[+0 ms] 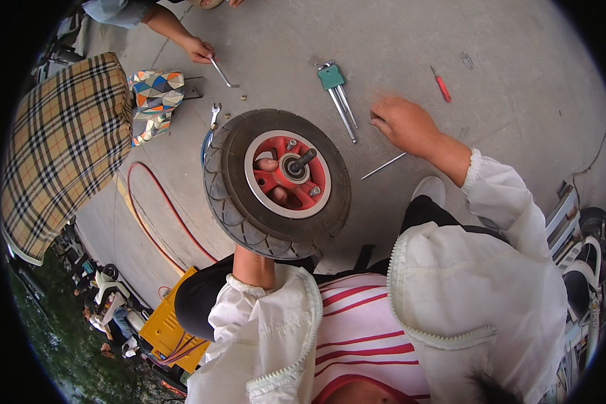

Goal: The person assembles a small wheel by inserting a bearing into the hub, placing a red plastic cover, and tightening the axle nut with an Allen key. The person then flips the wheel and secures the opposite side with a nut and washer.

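A small wheel [232,182] with a black tire and red hub is held up in front of me, its axle bolt pointing up. My left hand [279,195] grips it from behind, with fingertips showing through the hub openings. To the right, my right hand [407,126] is raised over the concrete. Its fingers are partly smeared by motion, so whether it holds anything is unclear. A thin metal rod [382,167] lies beneath its wrist, one end hidden. Left of that hand lies a hex key set [332,77] in a green holder.
A red-handled screwdriver [442,87] lies at the far right. Beyond the wheel are a wrench [215,114] and small nuts. A co-worker's hand [198,50] holds a bent metal tool [222,73]. Left are a plaid cover [67,135], a red hose [161,202] and a yellow crate [165,323].
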Tool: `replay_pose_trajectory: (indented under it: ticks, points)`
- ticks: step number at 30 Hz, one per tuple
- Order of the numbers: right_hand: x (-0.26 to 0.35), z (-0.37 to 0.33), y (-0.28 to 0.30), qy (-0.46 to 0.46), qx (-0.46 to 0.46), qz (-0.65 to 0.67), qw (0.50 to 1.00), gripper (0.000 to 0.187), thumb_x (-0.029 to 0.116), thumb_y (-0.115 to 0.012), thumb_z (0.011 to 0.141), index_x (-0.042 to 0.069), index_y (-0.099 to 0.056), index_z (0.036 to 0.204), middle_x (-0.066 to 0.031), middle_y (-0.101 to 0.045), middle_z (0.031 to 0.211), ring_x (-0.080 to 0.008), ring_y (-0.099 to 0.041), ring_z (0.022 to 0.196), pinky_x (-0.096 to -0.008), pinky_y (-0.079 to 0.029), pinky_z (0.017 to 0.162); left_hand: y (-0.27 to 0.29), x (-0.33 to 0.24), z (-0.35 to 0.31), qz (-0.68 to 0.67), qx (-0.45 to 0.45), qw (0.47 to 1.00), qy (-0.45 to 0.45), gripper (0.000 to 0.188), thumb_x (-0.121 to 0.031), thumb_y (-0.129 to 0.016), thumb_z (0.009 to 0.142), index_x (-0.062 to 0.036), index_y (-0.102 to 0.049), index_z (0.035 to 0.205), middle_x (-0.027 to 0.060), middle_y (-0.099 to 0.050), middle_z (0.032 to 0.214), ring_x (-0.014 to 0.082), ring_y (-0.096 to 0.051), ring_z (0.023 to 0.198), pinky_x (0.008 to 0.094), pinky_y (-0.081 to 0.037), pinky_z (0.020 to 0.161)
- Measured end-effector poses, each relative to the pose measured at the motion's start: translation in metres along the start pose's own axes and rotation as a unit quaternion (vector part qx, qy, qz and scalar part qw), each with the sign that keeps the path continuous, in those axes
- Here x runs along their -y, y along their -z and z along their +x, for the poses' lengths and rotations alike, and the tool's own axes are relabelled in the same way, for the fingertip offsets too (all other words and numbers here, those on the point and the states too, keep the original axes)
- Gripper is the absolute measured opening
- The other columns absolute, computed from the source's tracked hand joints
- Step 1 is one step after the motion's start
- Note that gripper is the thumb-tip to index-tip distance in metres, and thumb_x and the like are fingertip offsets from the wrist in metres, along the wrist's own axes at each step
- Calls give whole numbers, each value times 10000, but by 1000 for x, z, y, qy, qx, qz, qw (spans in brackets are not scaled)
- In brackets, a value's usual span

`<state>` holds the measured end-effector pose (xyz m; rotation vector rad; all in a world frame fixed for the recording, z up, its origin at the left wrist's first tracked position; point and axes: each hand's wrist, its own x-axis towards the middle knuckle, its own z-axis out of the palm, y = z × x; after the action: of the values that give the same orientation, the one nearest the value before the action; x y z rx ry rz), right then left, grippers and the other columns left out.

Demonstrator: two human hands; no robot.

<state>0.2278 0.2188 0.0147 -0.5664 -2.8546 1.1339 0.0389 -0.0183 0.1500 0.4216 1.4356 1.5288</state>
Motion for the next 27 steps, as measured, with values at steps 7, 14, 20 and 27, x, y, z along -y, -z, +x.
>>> replay_pose_trajectory:
  ticks: [7,14,20,27]
  points:
    - [-50,-21,-50,-64,37,-89,993,227,97,-660,817,69,-592,1031,-149,-607,974,-370,-614,963,-485,-517,779,3,4,0,4,-6,1000,1,537,-91,-693,884,-82,-471,1374,42,-512,1341,194,-556,1181,303,-487,993]
    - [-64,-15,-69,62,73,-89,991,157,69,-623,827,38,-585,976,-149,-609,932,-363,-614,934,-467,-507,804,-1,6,0,19,2,1000,14,540,-93,-693,885,-81,-470,1376,43,-511,1345,195,-555,1183,305,-486,996]
    - [26,23,27,-139,-98,329,929,122,54,-631,865,14,-577,967,-111,-668,897,-224,-654,816,-316,-521,775,-1,11,4,34,12,999,23,543,-95,-693,885,-80,-468,1379,44,-509,1349,197,-555,1185,307,-485,999]
    - [127,20,82,195,-133,321,917,181,30,-739,788,91,-664,941,-20,-666,935,-186,-617,913,-364,-452,867,-3,15,6,57,29,997,31,546,-98,-694,886,-80,-466,1381,45,-508,1353,198,-554,1187,309,-483,1002]
